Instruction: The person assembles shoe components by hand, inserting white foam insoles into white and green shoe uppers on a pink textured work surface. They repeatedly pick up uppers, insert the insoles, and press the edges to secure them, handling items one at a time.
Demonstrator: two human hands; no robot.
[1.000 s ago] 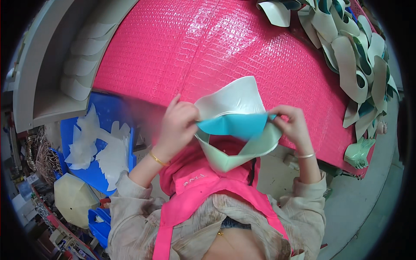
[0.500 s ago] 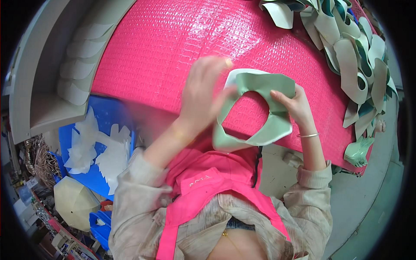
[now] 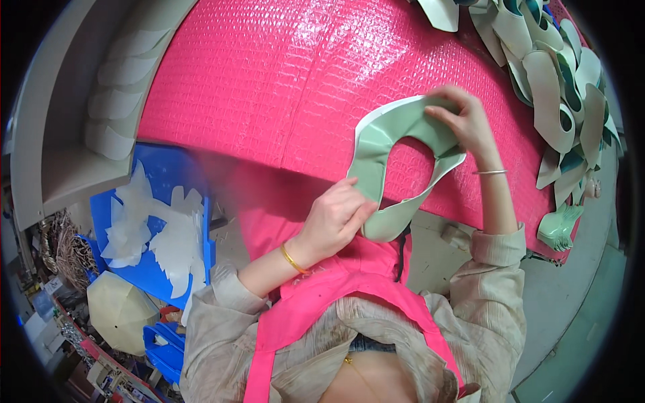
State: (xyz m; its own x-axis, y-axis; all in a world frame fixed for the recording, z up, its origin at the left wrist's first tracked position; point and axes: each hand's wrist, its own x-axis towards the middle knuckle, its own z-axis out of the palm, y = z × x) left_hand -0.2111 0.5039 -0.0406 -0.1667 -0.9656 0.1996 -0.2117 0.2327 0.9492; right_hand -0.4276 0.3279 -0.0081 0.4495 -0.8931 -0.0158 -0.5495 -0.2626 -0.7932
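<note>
A pale green shoe upper [image 3: 373, 158] with a white edge forms a loop around a large opening, held tilted above the near edge of the pink-covered table [image 3: 255, 87]. My left hand [image 3: 339, 216] grips its lower left side, fingers closed on the material. At its upper right, my right hand [image 3: 462, 119] pinches the rim between thumb and fingers. Through the opening the pink table cover shows.
Many white and green uppers [image 3: 545, 94] lie heaped along the table's right side, with a green stack [image 3: 559, 227] at the near corner. On the left stands a grey shelf [image 3: 64, 144] holding white pieces [image 3: 126, 70]. A blue tray [image 3: 149, 270] with white cut sheets [image 3: 178, 248] sits below.
My left hand has come down from over the table and taken the upper's lower left side. My right hand has moved up along the rim, and the loop has turned and tilted.
</note>
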